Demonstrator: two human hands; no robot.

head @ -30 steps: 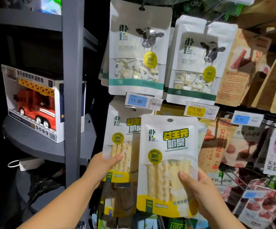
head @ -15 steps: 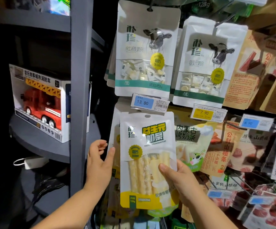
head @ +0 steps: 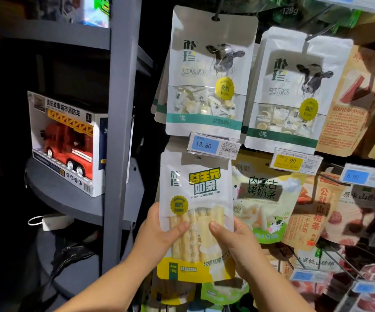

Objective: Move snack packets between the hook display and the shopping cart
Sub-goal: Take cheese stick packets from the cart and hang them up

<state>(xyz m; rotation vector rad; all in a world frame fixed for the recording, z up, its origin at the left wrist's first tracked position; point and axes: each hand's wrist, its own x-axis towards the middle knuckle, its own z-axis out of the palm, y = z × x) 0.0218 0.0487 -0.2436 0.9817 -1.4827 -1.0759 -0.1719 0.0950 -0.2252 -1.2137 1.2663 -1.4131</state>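
Just below the blue price tag (head: 206, 145) the snack packet (head: 195, 190) stands upright; left hand (head: 159, 235) and right hand (head: 233, 239) each pinch its middle, thumbs in front; its hanging hole lies above both.

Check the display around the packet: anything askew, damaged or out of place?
Nothing looks damaged or spilled. The milk-stick packet, held by the left hand and right hand, sits roughly straight below the 13.80 price tag. One oddity: a white power strip lies loose under the grey shelf at left.
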